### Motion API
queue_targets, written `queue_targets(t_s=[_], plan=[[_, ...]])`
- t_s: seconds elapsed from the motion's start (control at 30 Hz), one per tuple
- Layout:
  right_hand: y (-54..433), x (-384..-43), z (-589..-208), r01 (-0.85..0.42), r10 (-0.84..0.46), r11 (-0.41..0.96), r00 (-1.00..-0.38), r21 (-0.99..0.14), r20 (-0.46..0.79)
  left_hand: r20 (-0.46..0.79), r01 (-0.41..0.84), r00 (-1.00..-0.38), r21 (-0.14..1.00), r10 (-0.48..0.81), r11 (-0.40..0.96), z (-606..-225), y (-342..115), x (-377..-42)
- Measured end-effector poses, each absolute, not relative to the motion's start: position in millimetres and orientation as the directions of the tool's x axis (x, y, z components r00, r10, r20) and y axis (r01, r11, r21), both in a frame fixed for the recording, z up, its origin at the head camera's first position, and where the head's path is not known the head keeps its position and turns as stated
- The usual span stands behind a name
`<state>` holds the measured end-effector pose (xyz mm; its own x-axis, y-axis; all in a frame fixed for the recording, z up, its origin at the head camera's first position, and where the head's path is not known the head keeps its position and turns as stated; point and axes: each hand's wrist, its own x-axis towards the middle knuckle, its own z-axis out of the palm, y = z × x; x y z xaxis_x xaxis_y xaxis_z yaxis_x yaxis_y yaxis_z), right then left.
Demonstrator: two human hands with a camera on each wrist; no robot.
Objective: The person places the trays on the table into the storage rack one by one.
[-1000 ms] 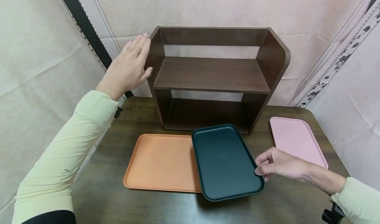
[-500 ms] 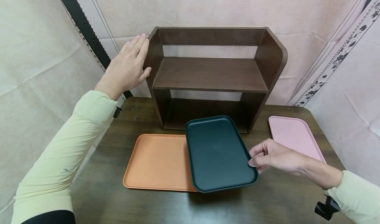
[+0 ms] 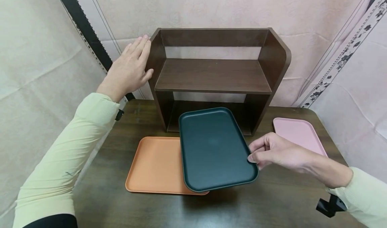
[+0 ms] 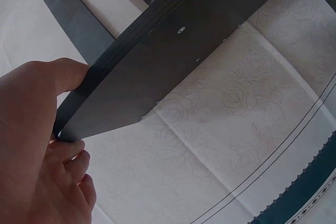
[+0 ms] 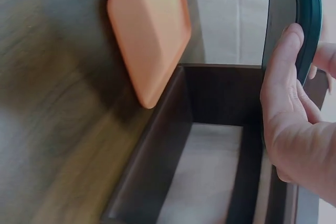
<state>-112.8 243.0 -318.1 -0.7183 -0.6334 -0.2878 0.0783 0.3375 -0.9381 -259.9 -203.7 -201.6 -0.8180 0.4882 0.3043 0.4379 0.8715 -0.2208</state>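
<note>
My right hand [image 3: 279,152] pinches a dark green rectangular tray [image 3: 214,147] by its right edge, the thumb on top. The tray is raised and tilted in front of the shelf's lower level, overlapping the orange tray [image 3: 154,164] in the head view. In the right wrist view the fingers lie along the green tray's [image 5: 311,9] underside. My left hand [image 3: 128,66] rests against the left side panel of a two-level brown wooden shelf [image 3: 211,75], fingers straight. From the left wrist, the thumb is seen at the panel's [image 4: 157,61] edge with the other fingers near its corner.
A pink tray [image 3: 299,134] lies on the right of the dark wooden table [image 3: 121,208], partly behind my right hand. The orange tray lies on the table in front of the shelf. Pale patterned cloth [image 3: 217,6] hangs behind and at both sides.
My right hand has lifted the green tray and moved it forward and left toward the shelf, covering more of the orange tray. My left hand keeps its place on the side panel.
</note>
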Motion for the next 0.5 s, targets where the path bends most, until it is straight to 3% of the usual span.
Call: queue_targets(t_s=[0.5], plan=[[224.5, -117.2, -291.2, 0.047, -0.556, 0.373, -0.788, -0.927, -0.263, 0.309, 0.437, -0.82, -0.206, 0.482, 0.875, -202.8, -203.9, -259.7]])
